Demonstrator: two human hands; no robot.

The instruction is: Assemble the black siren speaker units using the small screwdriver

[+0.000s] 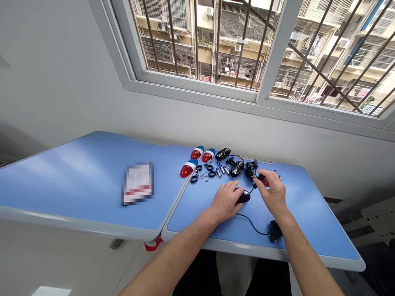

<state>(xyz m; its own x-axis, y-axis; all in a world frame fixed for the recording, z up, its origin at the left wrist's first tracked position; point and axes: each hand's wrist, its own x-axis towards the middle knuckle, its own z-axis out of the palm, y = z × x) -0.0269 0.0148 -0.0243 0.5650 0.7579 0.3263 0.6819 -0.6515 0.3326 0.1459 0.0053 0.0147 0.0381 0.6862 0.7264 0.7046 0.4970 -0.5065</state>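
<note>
Beneath a barred window [273, 49] at the top of the frame, a blue-topped table [311, 213] stretches across the lower right. Just right of centre, a person's left hand [226, 198] closes over a black oval housing [245, 197] on the tabletop; the right hand [274, 191] pinches a dark-handled screwdriver [261, 177], its shaft slanting toward the housing. Red, white and blue covers [189, 168] and black ring clamps [212, 174] lie upper left of the hands, a corded black part [274, 232] below.
</note>
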